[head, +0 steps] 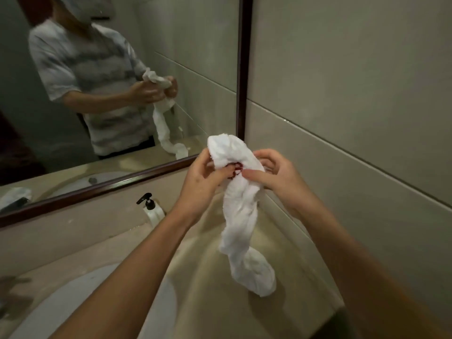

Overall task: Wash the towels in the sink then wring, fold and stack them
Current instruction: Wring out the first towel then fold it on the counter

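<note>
A white towel (241, 211), twisted into a long rope, hangs from my two hands above the beige counter (208, 302). Its lower end rests on the counter at the right. A small dark red mark shows on the cloth between my fingers. My left hand (203, 177) grips the towel's upper part from the left. My right hand (271, 172) pinches it from the right. The white sink basin (156, 309) lies at the lower left, partly hidden by my left forearm.
A soap dispenser (150, 209) with a black pump stands at the back of the counter. A dark-framed mirror (122, 184) fills the upper left and reflects a person holding the towel. Another white towel shows in the mirror's lower left corner (14, 195). A tiled wall (354, 106) closes the right.
</note>
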Available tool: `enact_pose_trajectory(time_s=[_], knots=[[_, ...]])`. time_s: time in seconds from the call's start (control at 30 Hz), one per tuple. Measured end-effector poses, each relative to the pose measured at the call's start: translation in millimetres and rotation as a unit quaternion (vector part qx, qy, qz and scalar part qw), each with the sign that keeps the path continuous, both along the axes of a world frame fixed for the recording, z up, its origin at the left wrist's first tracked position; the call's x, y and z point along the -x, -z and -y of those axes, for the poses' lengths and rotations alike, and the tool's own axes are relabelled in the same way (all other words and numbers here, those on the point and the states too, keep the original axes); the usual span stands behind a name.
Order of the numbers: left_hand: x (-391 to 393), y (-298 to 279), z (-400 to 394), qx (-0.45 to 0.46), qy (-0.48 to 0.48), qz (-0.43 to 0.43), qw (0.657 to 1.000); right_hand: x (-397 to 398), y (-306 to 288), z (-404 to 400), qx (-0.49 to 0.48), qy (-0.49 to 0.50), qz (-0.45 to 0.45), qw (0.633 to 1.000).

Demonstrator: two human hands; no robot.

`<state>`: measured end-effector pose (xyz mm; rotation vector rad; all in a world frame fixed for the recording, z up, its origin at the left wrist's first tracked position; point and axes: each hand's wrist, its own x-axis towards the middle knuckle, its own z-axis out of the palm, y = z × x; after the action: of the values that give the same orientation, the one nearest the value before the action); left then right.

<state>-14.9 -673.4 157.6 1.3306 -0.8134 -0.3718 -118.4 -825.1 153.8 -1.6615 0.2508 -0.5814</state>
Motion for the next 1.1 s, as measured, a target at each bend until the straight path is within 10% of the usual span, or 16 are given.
enact_pose_trajectory(time_s=[0.5, 0.7, 0.8, 0.97, 1.03, 1.1], knots=[[-22.7, -29.4, 1.5, -0.085, -0.058, 0.056, 0.993, -6.1, -35.6, 15.8, 0.126, 0.074, 0.047, 0.988], [-35.1, -9.3, -9.2, -0.218, -0.099, 0.169, 0.956, -7.1, 1.6, 16.8, -0.105, 0.133, 0.011, 0.985], [-51.6, -12.3, -23.8, -0.22, -0.138, 0.187, 0.947, 9.0, 0.7, 29.2, -0.22, 0.002, 0.02, 0.975], [-64.7, -13.7, -26.9, -0.334, -0.182, 0.317, 0.869, 20.2, -1.2, 48.0, 0.248, -0.072, -0.308, 0.916], [-68.0, -10.8, -26.7, -0.418, -0.172, 0.358, 0.817, 14.8, 4.0, 54.1, 0.33, -0.02, -0.267, 0.905], [-69.2, -8.6, -33.2, -0.424, -0.091, 0.301, 0.849, 12.3, 10.1, 57.7, 0.299, 0.055, -0.172, 0.937]])
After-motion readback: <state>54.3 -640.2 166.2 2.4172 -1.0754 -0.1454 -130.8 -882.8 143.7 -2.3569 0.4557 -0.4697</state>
